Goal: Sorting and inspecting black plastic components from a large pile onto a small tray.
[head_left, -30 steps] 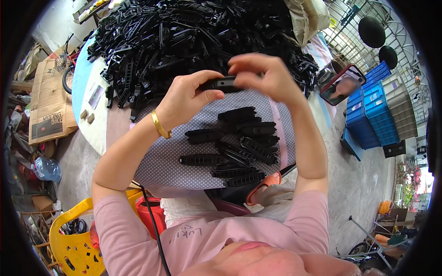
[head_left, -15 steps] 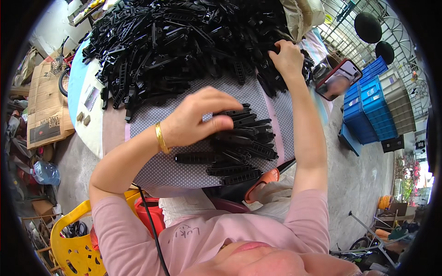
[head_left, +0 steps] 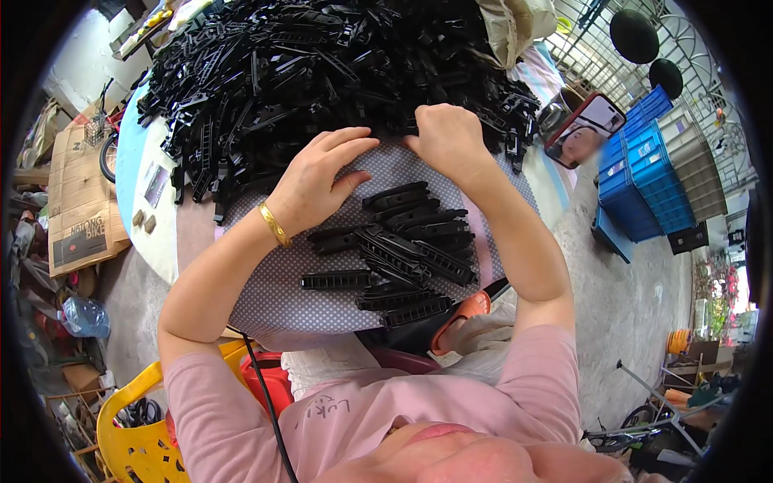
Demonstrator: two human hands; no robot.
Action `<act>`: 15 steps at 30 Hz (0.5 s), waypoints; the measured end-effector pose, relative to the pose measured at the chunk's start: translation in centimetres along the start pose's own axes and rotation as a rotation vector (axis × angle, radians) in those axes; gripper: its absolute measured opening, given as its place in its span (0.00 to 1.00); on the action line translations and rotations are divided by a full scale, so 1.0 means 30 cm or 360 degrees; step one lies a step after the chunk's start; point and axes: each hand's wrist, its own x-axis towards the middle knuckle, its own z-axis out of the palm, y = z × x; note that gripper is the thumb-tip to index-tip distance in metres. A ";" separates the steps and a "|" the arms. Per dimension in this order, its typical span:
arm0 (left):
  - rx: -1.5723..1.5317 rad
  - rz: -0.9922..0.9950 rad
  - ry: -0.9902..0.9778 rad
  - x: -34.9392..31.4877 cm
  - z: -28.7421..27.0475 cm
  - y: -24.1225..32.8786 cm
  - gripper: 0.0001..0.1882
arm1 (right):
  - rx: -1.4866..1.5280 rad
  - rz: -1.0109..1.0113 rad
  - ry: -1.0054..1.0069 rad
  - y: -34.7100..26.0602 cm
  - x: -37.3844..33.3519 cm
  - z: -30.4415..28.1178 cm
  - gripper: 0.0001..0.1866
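Note:
A large heap of black plastic parts [head_left: 314,68], many long with ladder-like slots, covers the far half of the table. At its near edge, my left hand [head_left: 318,173] hovers with thumb and fingers apart and nothing between them. My right hand [head_left: 451,141] is closed against the heap's edge, knuckles up; its fingertips are hidden, so whatever it grips cannot be made out. Closer to me, a smaller group of similar black strips [head_left: 403,249] lies overlapped on the dotted grey cloth [head_left: 274,286]. One strip [head_left: 334,279] sticks out to the left of that group.
A phone [head_left: 586,129] in a dark red case stands tilted at the table's right edge. Beyond it are stacked blue crates [head_left: 640,185]. A pale sack [head_left: 511,32] lies at the far right. To my left are a yellow chair [head_left: 133,431] and a cardboard sheet [head_left: 80,205].
My right hand has come left and nearer along the heap, its fingers now curled in. My left hand has moved off the small group, left and away from me, and opened wider.

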 end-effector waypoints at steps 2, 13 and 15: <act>-0.0005 -0.0011 -0.0012 0.004 0.005 0.000 0.22 | -0.0124 0.0134 -0.0114 0.025 0.012 0.004 0.16; -0.1670 -0.0564 0.0165 0.013 -0.002 -0.006 0.22 | 0.1519 -0.0468 0.0022 0.037 -0.022 -0.101 0.10; -0.1899 -0.0626 0.0169 0.004 -0.005 0.006 0.23 | 0.1560 -0.0680 -0.0131 -0.031 -0.037 -0.068 0.10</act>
